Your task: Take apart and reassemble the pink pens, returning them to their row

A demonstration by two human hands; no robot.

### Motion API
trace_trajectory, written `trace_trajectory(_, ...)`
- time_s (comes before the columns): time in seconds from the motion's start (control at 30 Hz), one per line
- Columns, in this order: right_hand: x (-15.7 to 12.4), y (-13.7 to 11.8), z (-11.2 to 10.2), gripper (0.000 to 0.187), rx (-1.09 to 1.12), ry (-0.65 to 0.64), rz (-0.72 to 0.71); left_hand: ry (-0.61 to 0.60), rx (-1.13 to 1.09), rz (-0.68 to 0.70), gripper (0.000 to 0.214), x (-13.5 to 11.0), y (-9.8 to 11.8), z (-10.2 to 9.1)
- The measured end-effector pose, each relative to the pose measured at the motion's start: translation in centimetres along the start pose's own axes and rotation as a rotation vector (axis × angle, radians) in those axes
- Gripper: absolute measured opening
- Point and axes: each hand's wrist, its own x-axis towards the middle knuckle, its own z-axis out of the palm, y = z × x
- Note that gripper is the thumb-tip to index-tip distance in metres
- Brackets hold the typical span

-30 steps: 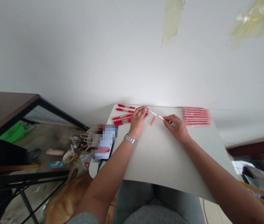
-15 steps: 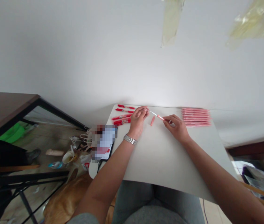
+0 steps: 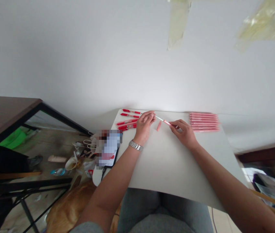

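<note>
My left hand (image 3: 145, 127) is closed, its fingertips pinching one end of a thin whitish pen refill (image 3: 159, 118). The refill's other end meets the open end of a pink pen barrel (image 3: 167, 122); how far it reaches inside I cannot tell. Thumb and fingers of my right hand (image 3: 184, 132) grip the far end of that barrel. Between both hands a loose pink pen cap (image 3: 159, 126) lies on the white table (image 3: 166, 161). Several red pens (image 3: 127, 122) lie left of my left hand, partly hidden by it. A row of pink pens (image 3: 204, 121) rests beyond my right hand.
A phone (image 3: 110, 150), partly blurred out, lies at the table's left edge with a cable. The wall (image 3: 127, 64) rises behind the table. At lower left are a brown dog (image 3: 66, 210), a dark desk (image 3: 8, 105) and floor clutter, including a cup (image 3: 71, 163).
Both hands stay almost where they were, holding the refill and barrel in line. Nothing on the table has visibly moved.
</note>
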Motion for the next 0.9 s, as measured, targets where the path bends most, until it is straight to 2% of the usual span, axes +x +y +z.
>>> trace_trajectory(0.53, -0.04, 0.11, 0.03, 0.021, -0.007, 0.005, -0.006, -0.129, 0.137, -0.012, 0.03, -0.65, -0.06, -0.01)
trace_trajectory(0.9, -0.12, 0.17, 0.04, 0.02, -0.007, -0.002, 0.003, -0.109, 0.126, 0.001, 0.035, -0.55, -0.14, 0.19)
